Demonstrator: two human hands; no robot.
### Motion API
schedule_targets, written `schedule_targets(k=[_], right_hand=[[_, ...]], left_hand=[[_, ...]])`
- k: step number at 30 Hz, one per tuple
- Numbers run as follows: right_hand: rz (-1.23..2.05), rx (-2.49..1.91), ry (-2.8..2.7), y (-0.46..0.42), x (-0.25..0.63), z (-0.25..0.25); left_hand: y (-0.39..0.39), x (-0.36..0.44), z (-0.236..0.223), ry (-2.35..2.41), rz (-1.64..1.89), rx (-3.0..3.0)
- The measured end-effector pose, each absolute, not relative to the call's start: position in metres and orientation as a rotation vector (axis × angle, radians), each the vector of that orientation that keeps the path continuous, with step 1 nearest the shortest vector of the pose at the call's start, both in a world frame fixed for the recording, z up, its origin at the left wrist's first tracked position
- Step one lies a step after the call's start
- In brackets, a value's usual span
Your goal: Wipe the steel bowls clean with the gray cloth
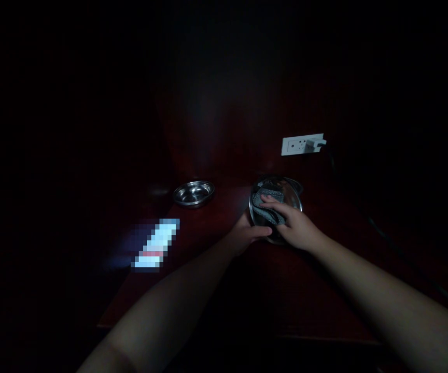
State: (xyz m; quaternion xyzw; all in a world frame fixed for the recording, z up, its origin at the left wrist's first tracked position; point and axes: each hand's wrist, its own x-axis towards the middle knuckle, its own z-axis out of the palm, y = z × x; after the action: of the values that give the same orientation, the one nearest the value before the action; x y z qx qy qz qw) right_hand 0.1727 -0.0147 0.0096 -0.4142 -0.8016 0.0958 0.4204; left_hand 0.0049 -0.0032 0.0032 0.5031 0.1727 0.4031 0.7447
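Observation:
A shiny metal bowl (pixel 294 199) is tilted up above the table, its inside facing me. My left hand (pixel 244 234) grips it at the lower left rim, thumb over the edge and the other fingers hidden behind. A folded grey cloth (pixel 264 201) lies inside the bowl. My right hand (pixel 294 224) presses the cloth against the inner surface, fingers bent over it. Another rounded metal rim (pixel 297 185) shows just behind the held bowl; what it belongs to is too dark to tell.
On the dark red table (pixel 196 238), a second metal bowl (pixel 193 194) stands to the left. Nearer lies a bright, pixelated rectangle (pixel 156 246). A white wall socket (pixel 294 145) holds a plug, and a dark cable (pixel 403 259) runs along the right. The surroundings are very dark.

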Motion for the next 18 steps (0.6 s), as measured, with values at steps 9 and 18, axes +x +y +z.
schedule_targets(k=[9, 18], right_hand=[[0.226, -1.064, -2.009, -0.0133, 0.1757, 0.0108], [0.154, -1.014, -2.012, -0.0146, 0.1731, 0.0123]], left_hand=[[-0.0003, 0.0027, -0.0026, 0.441, 0.851, 1.111], [-0.0037, 0.0026, 0.0026, 0.326, 0.855, 1.121]])
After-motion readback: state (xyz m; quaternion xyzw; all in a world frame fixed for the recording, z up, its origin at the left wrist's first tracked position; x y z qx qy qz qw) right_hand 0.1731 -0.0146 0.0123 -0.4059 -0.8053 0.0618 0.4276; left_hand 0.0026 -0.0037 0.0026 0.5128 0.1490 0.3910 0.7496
